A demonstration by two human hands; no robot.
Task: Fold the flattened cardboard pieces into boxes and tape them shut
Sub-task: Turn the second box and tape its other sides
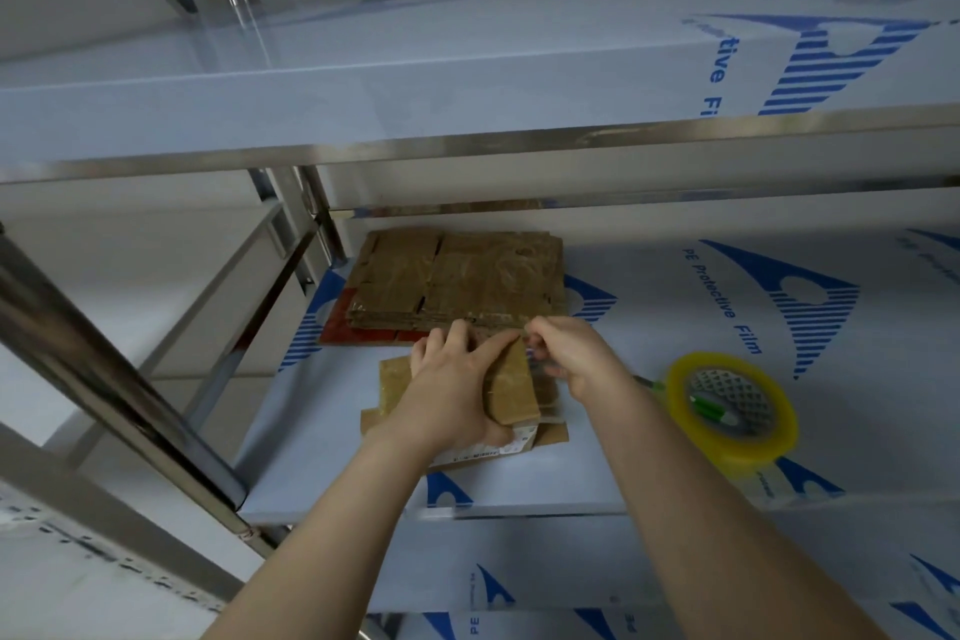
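Box (511, 390): 1 | left hand (452, 379), right hand (571, 353) gripping | stack (457, 281): 1 | tape roll (732, 405): 1

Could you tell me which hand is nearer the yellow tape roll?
Right. The right hand is just left of the yellow tape roll; the left hand is farther left, on the brown cardboard box.

Shelf (322, 457) | red board (340, 327) under cardboard stack (467, 276) | flat cardboard piece (392, 385) | yellow tape roll (763, 450)
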